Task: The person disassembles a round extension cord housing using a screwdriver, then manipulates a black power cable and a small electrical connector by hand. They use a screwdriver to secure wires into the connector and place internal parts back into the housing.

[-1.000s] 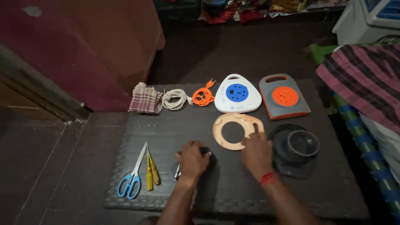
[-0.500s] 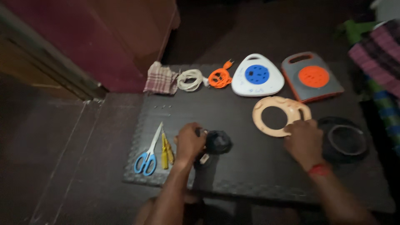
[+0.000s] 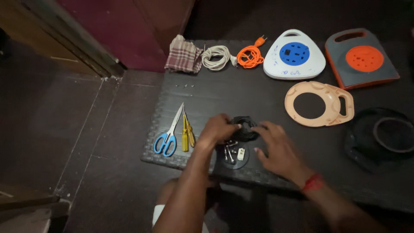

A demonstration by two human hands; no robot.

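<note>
Fingers of left hand (image 3: pixel 217 129) pinch the black cable coil (image 3: pixel 244 127) from its left side, near the mat's (image 3: pixel 276 99) front edge; right hand (image 3: pixel 278 149), fingers spread and empty, touches its right side.

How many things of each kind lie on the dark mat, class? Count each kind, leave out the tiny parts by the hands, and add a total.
Cord reel cases, whole: 2 (white and blue, grey and orange)
Loose shells: 2 (peach, black)
Cord coils: 3 (white, orange, black)
Scissors: 1
Yellow screwdrivers: 2
Checked cloth: 1
Total: 11
</note>
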